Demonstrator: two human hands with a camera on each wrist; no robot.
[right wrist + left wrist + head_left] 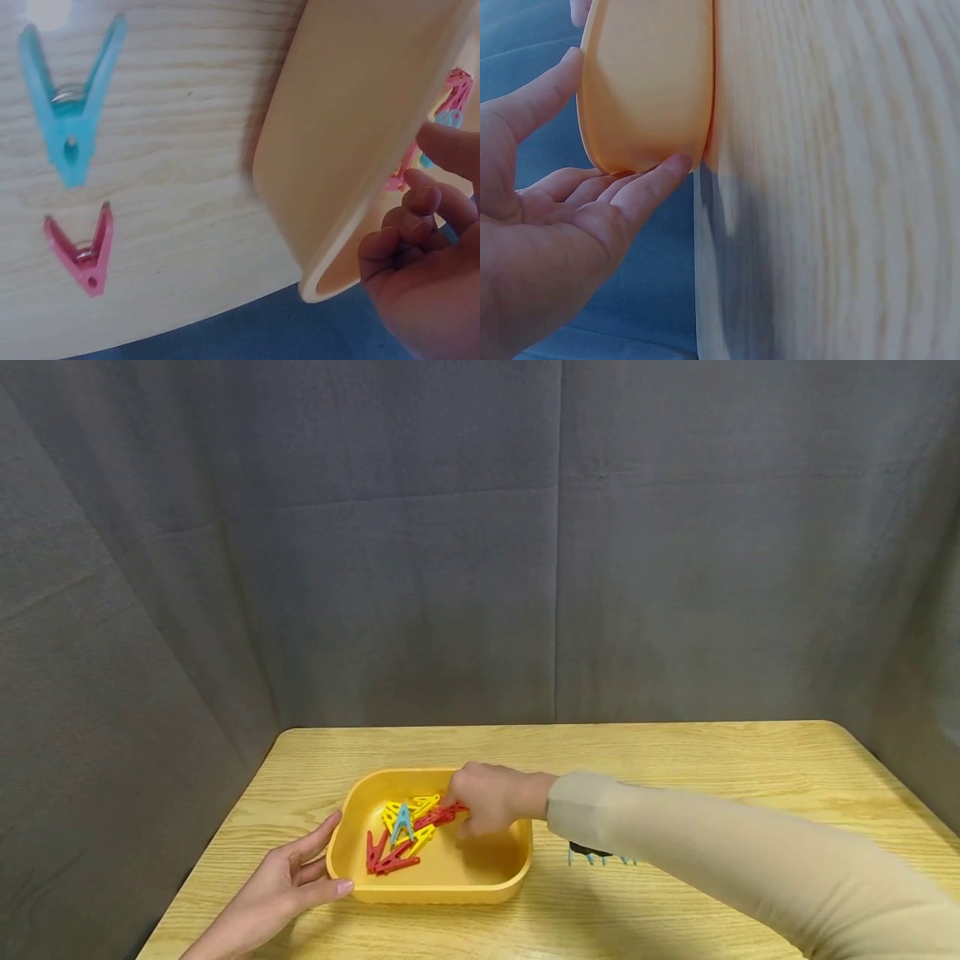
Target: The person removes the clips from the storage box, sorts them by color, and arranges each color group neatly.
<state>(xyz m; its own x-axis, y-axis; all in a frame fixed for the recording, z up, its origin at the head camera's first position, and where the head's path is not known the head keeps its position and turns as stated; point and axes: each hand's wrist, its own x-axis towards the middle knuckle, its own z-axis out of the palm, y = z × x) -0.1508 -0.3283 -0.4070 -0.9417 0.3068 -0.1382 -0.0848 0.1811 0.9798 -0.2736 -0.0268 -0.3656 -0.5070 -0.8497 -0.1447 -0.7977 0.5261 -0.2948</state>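
Note:
A yellow plastic bin stands on the table, holding several plastic clothespins. My left hand rests against its left end, the thumb by the near rim and the other fingers fairly straight along the outer wall. Over the far rim reaches my right hand, its fingers bent down among the clothespins. A red clothespin shows between its thumb and index finger, partly hidden by the hand. Beside it lie yellow clothespins, a blue clothespin and more red clothespins.
On the table right of the bin, a blue clothespin and a small red clothespin lie apart. Several blue-legged pieces show beneath the right sleeve. Grey curtains hang behind the wooden table.

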